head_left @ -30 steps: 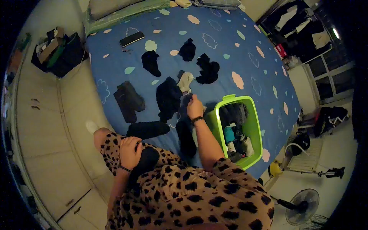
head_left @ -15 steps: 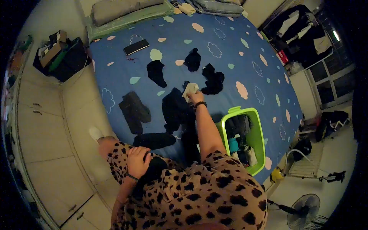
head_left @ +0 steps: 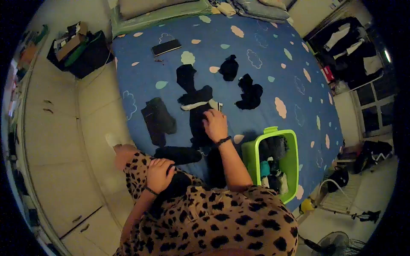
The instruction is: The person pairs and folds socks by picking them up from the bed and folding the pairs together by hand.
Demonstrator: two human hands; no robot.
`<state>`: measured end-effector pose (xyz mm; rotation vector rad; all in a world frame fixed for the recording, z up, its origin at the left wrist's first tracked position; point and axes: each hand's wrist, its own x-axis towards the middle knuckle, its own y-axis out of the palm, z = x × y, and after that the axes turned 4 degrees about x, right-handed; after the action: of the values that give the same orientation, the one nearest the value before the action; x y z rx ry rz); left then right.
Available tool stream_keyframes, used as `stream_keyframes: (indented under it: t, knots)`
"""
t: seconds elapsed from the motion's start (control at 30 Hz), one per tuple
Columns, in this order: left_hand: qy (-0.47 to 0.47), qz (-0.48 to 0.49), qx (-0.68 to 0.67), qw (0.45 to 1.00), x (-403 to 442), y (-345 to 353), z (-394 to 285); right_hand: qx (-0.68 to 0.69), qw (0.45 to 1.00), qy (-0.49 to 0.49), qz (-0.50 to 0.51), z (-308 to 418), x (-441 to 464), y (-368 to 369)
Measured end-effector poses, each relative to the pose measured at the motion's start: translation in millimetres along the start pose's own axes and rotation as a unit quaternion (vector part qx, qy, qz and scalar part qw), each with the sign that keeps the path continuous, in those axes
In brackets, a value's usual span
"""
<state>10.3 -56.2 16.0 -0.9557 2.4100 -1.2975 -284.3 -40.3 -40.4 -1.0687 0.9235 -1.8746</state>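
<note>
My right hand (head_left: 215,124) is over a dark sock (head_left: 199,123) in the middle of the bed, its fingers loosely bent and apart, with no hold visible. Just beyond the fingertips lies a small white piece of cloth (head_left: 214,104). Beside that, a black sock with a white strip (head_left: 195,100) lies crosswise. My left hand (head_left: 159,176) rests open on my leg, next to a dark cloth (head_left: 176,187) on my lap. Around them lie a grey sock pair (head_left: 159,121), a long black sock (head_left: 178,155) and black socks (head_left: 186,77), (head_left: 229,68), (head_left: 249,92).
A green-rimmed basket (head_left: 291,166) with several rolled socks stands on the bed at my right. A phone (head_left: 166,47) lies farther up the blue bedsheet (head_left: 265,55). A black box (head_left: 87,57) of items is at left; a fan (head_left: 333,245) stands lower right.
My right hand has drawn back toward me from the white cloth. A black sock with a white strip now lies crosswise beyond it. The view has shifted; my left hand stays on my leg.
</note>
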Motion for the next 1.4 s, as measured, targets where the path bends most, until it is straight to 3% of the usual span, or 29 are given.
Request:
stream_keyframes:
  t: [0.1, 0.13, 0.27, 0.33, 0.47, 0.57, 0.63, 0.67, 0.7, 0.73, 0.77, 0.8, 0.83, 0.9, 0.93, 0.97, 1.0, 1.1, 1.17, 1.2, 1.23, 1.3, 1.4]
  knots:
    - [0.000, 0.002, -0.006, 1.000, -2.7, 1.4, 0.7, 0.108, 0.991, 0.054, -0.057, -11.5, 4.8, 2.3]
    - [-0.002, 0.002, -0.009, 1.000, -1.2, 2.1, 1.3, 0.081, 0.992, 0.044, -0.087, -9.1, 12.6, -4.9]
    - [-0.002, -0.001, -0.007, 1.000, -0.3, 1.3, 1.5, 0.116, 0.980, 0.152, -0.048, 6.0, 57.8, -33.5]
    - [0.002, -0.004, -0.012, 1.000, 0.0, 1.8, 2.5, -0.004, 0.997, 0.051, -0.065, -3.9, 76.7, -22.6]
    - [-0.009, 0.002, -0.008, 1.000, 0.2, 1.7, 4.5, -0.069, 0.997, -0.045, -0.004, -48.4, 93.1, 32.6]
    - [-0.003, -0.008, -0.007, 1.000, -2.7, 0.8, 3.3, -0.033, 0.998, -0.040, -0.043, -49.3, 101.1, 43.1]
    - [-0.023, 0.001, -0.015, 1.000, 0.5, 0.0, 3.6, 0.136, 0.986, -0.001, -0.099, -24.8, 108.4, 19.9]
    - [-0.029, -0.005, -0.013, 0.999, 2.2, -2.0, 3.2, 0.140, 0.985, -0.008, -0.097, -8.7, 111.4, 9.0]
    - [-0.070, 0.011, -0.094, 0.993, 4.5, -4.4, 3.3, 0.240, 0.969, 0.043, -0.043, 9.7, 112.2, -1.6]
    - [-0.111, 0.024, -0.174, 0.978, 6.6, -7.4, 3.4, 0.425, 0.900, 0.093, 0.017, 21.6, 105.1, -2.1]
    - [-0.122, 0.014, -0.170, 0.978, 9.6, -5.8, 8.2, 0.583, 0.794, 0.165, 0.054, 33.6, 97.6, -2.7]
    - [-0.163, 0.011, -0.327, 0.931, 14.5, -2.1, 17.7, 0.777, 0.579, 0.228, 0.098, 47.2, 85.4, 1.0]
    - [-0.197, 0.001, -0.475, 0.858, 16.2, -4.4, 22.9, 0.782, 0.569, 0.223, 0.119, 70.1, 74.1, -8.2]
    - [-0.203, -0.039, -0.599, 0.774, 28.7, -31.3, -0.4, 0.842, 0.451, 0.235, 0.180, 121.0, 55.8, -47.6]
    - [-0.153, -0.065, -0.606, 0.778, 31.4, -39.4, -8.4, 0.845, 0.439, 0.232, 0.199, 135.5, 47.9, -50.7]
    - [-0.102, -0.088, -0.611, 0.780, 32.0, -47.5, -16.2, 0.832, 0.460, 0.207, 0.230, 146.9, 39.7, -54.0]
    - [-0.108, -0.099, -0.606, 0.782, 33.9, -60.6, -27.0, 0.819, 0.482, 0.179, 0.256, 155.5, 33.7, -58.2]
    - [-0.178, -0.201, -0.535, 0.801, 26.4, -90.7, -40.6, 0.807, 0.470, 0.149, 0.324, 172.0, 12.4, -79.4]
    - [-0.140, -0.173, -0.681, 0.698, 15.0, -90.2, -24.2, 0.813, 0.463, 0.121, 0.332, 181.5, 4.9, -91.8]
    - [-0.145, -0.206, -0.707, 0.661, 13.1, -87.8, -26.2, 0.786, 0.509, 0.115, 0.331, 182.2, 0.3, -88.7]
    - [-0.144, -0.208, -0.705, 0.662, 7.3, -89.1, -27.9, 0.759, 0.552, 0.109, 0.328, 183.4, -4.9, -84.9]
    - [-0.179, -0.190, -0.741, 0.618, -2.1, -97.9, -30.7, 0.745, 0.564, 0.139, 0.329, 186.5, -12.5, -72.4]
    - [-0.251, -0.274, -0.666, 0.647, -19.1, -93.5, -19.7, 0.727, 0.585, 0.166, 0.318, 185.0, -24.3, -73.4]
